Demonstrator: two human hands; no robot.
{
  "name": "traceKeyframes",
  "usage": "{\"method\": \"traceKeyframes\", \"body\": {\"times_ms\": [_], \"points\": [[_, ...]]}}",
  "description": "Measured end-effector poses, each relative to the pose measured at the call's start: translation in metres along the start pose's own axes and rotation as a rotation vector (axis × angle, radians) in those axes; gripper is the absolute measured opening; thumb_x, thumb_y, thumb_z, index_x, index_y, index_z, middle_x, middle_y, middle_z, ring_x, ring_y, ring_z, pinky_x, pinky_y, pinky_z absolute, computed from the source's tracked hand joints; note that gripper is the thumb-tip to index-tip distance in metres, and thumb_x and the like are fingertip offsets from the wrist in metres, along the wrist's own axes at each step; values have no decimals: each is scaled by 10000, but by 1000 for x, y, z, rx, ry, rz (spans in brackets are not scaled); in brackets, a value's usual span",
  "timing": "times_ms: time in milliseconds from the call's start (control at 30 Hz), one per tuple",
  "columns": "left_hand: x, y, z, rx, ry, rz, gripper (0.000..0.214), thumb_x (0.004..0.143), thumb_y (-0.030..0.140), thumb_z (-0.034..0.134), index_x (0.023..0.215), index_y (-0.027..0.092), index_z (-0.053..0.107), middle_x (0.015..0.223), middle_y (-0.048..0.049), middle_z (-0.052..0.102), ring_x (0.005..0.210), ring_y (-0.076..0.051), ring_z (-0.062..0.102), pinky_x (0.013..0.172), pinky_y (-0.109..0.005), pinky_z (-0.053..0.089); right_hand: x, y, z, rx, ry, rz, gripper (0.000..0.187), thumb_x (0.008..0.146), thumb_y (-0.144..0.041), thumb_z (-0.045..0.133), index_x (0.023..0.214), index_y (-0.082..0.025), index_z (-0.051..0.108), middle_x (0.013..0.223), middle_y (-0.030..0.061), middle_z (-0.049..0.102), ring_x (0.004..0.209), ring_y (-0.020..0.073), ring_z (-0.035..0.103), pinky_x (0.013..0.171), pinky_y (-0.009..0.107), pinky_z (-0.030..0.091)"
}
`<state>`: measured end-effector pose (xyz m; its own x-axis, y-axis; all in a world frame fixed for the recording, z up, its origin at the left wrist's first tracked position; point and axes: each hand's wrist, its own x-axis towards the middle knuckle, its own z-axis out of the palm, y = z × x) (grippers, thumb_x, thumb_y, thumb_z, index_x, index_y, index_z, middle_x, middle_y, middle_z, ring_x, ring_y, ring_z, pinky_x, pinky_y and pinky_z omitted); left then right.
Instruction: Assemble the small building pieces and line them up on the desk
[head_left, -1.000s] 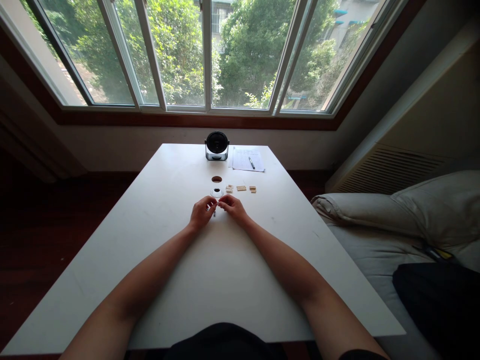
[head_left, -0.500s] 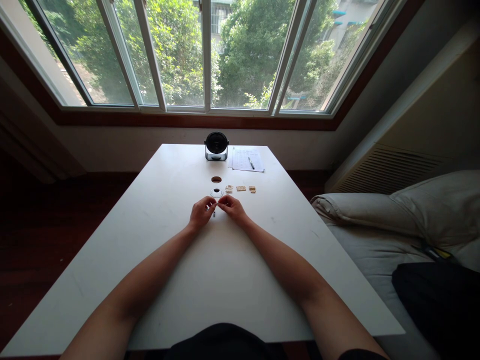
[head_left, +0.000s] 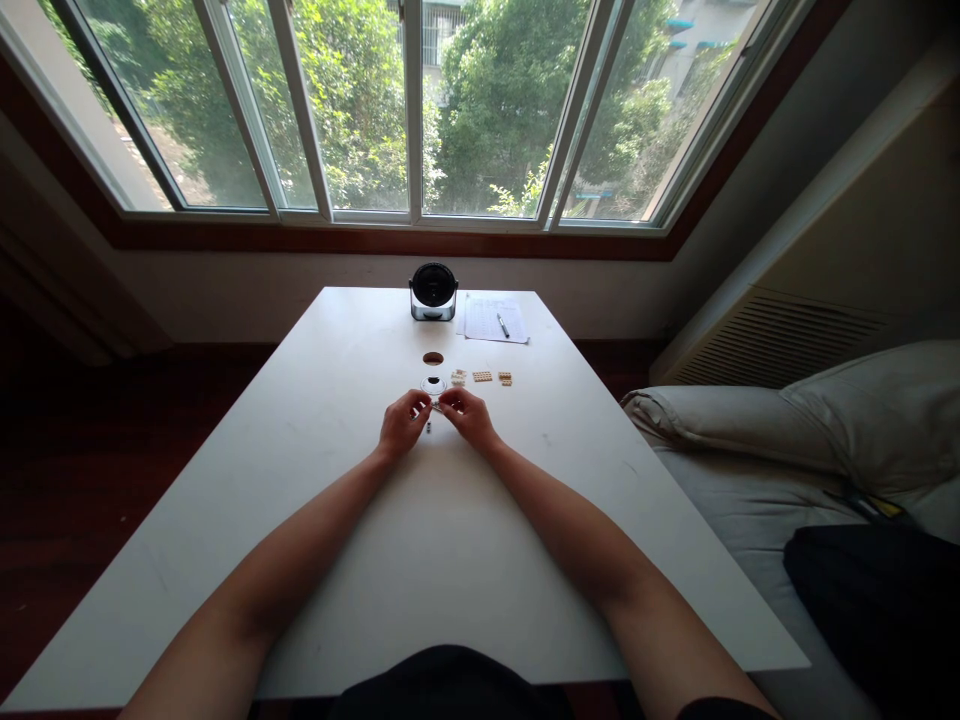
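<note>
The white table [head_left: 225,590] extends well past both forearms, with the far edge beyond the tan brick plates [head_left: 482,377] and round disc [head_left: 433,386]. Left hand [head_left: 403,424] and right hand [head_left: 469,418] meet, fingers curled in around a tiny part [head_left: 436,405], too small to tell if pinched; a small dark piece [head_left: 429,427] sits just below.

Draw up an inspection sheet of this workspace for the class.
surface: white table, bare of marks worth noting
job's things: small tan plastic bricks, a dark-centred ring, a brown disc, a small dark piece
hands: left hand and right hand, fingertips close together; anything held is too small to tell
clutter: black round fan, printed sheet with pen
cables: nothing seen
surroundings: window onto trees, pillow at right
</note>
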<state>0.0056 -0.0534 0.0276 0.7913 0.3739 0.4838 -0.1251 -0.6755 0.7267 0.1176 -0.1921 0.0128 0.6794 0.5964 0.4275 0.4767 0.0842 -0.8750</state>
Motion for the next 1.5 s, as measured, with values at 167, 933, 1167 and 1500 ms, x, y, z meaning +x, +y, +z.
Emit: {"method": "traceKeyframes", "body": {"times_ms": [167, 933, 1167, 1500], "points": [[0, -2, 1, 0, -7, 4, 75, 897, 289, 580, 925, 238, 628, 852, -12, 699, 749, -158, 647, 714, -292, 527, 0, -7, -1, -71, -18, -82, 180, 864, -403, 629, 917, -235, 662, 872, 40, 672, 778, 191, 620, 754, 354, 529], [-1, -6, 0, 102, -38, 7, 93, 883, 195, 549, 901, 236, 631, 905, -43, 690, 878, -207, 628, 691, -311, 496, 31, 80, -142, -944, 402, 340, 110, 848, -192, 549, 870, -184, 657, 895, 78, 639, 829, 205, 543, 769, 301, 409], [1, -17, -1, 161, -14, -15, 82, 871, 201, 571, 891, 240, 641, 910, -46, 678, 878, -226, 609, 748, -349, 474, 33, 95, -143, -1013, 383, 392, 188, 867, -182, 559, 959, -188, 722, 995, 116, 613, 960, 241, 521, 866, 333, 401], [12, -40, -14, 149, -38, -45, 95, 846, 215, 601, 873, 243, 687, 913, -47, 677, 823, -208, 590, 742, -341, 482, 29, 82, -140, -940, 448, 328, 256, 872, -179, 502, 1040, -174, 695, 1023, 121, 613, 972, 251, 513, 888, 349, 399]]}}
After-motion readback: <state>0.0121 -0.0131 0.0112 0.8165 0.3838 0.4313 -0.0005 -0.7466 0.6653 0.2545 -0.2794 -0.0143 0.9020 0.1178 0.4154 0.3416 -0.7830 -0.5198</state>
